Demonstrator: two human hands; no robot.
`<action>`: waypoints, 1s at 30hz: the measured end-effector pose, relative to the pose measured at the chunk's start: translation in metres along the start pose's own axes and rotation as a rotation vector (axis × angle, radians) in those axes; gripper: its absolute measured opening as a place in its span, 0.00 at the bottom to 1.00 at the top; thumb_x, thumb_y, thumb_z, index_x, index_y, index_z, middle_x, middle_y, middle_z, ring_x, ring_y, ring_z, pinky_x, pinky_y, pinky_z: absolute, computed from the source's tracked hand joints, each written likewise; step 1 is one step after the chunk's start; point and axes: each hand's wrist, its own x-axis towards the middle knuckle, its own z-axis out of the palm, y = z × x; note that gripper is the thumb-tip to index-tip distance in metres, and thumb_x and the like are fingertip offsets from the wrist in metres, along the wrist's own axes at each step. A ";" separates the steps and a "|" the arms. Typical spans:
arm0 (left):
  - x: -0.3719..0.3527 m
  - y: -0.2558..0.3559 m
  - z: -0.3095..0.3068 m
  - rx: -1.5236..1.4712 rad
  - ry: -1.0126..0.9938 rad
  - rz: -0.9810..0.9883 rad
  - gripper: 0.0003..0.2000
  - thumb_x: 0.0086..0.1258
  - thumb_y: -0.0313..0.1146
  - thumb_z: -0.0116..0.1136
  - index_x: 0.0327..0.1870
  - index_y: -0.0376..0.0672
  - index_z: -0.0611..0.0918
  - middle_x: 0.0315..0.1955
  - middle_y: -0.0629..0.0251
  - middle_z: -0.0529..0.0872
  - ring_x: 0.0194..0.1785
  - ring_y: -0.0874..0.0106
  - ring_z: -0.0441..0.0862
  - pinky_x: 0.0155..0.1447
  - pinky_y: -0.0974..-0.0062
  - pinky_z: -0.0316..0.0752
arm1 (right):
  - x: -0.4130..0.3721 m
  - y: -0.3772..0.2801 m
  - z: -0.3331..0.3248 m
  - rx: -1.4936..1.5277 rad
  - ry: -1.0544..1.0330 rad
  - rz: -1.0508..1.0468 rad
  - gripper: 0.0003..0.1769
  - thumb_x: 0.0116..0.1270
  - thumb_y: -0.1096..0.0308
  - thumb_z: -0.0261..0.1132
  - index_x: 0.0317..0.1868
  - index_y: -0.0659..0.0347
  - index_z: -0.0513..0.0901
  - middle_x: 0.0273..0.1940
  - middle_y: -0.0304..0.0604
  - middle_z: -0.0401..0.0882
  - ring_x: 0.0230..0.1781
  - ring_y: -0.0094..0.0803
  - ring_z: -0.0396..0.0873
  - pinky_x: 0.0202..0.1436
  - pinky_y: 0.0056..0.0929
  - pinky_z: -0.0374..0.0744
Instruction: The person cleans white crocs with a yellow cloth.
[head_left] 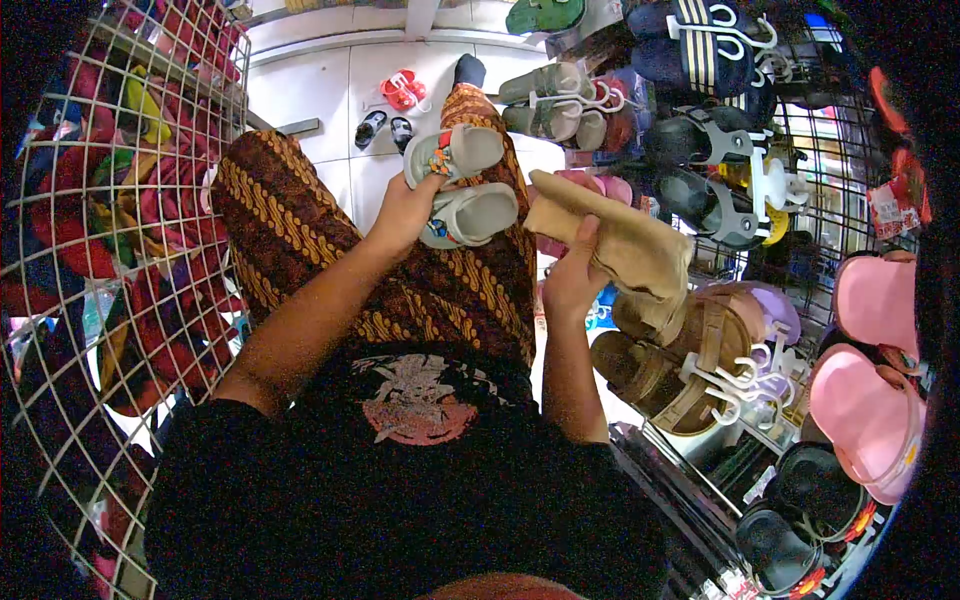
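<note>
A pair of small grey clogs (475, 212) with colourful charms is held over the patterned trousers. My left hand (408, 215) grips the clogs at their inner sides, one above the other. To the right, my right hand (575, 272) is closed on a folded brown cloth or paper (625, 240), with the thumb on top. The brown piece hangs beside the clogs, apart from them, and covers part of the shoes behind it.
A wire grid (120, 200) with colourful footwear behind it stands at the left. Sandals on white hangers (720, 385) and pink clogs (865, 420) line the right. Small red shoes (403, 90) and black sandals (370, 128) lie on the tiled floor (310, 85).
</note>
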 end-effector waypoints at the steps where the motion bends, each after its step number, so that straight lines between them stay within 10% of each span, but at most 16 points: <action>1: 0.000 0.001 -0.001 -0.024 -0.034 -0.027 0.13 0.72 0.28 0.50 0.53 0.31 0.78 0.41 0.58 0.86 0.43 0.69 0.85 0.49 0.71 0.81 | -0.002 -0.009 -0.004 -0.053 -0.029 0.045 0.29 0.78 0.54 0.50 0.71 0.64 0.64 0.70 0.50 0.67 0.61 0.44 0.74 0.66 0.41 0.69; 6: 0.005 -0.014 -0.010 0.047 -0.173 -0.049 0.13 0.72 0.25 0.49 0.53 0.31 0.78 0.42 0.57 0.86 0.43 0.68 0.87 0.48 0.70 0.82 | -0.006 0.002 0.013 0.426 -0.317 0.159 0.21 0.73 0.63 0.54 0.64 0.58 0.74 0.69 0.49 0.67 0.72 0.45 0.62 0.75 0.41 0.58; 10: 0.003 0.003 -0.012 0.083 -0.181 -0.103 0.12 0.71 0.24 0.50 0.52 0.31 0.78 0.41 0.58 0.86 0.42 0.69 0.87 0.48 0.70 0.82 | -0.013 0.021 0.003 0.228 -0.447 -0.319 0.20 0.65 0.75 0.57 0.58 0.55 0.78 0.67 0.49 0.69 0.72 0.43 0.63 0.75 0.36 0.60; 30: 0.007 0.006 -0.025 0.161 -0.313 0.096 0.17 0.66 0.18 0.43 0.56 0.30 0.74 0.39 0.57 0.85 0.35 0.70 0.86 0.40 0.72 0.84 | -0.006 0.034 -0.010 0.361 -0.568 -0.299 0.27 0.50 0.68 0.71 0.54 0.59 0.80 0.56 0.48 0.80 0.61 0.43 0.75 0.67 0.37 0.70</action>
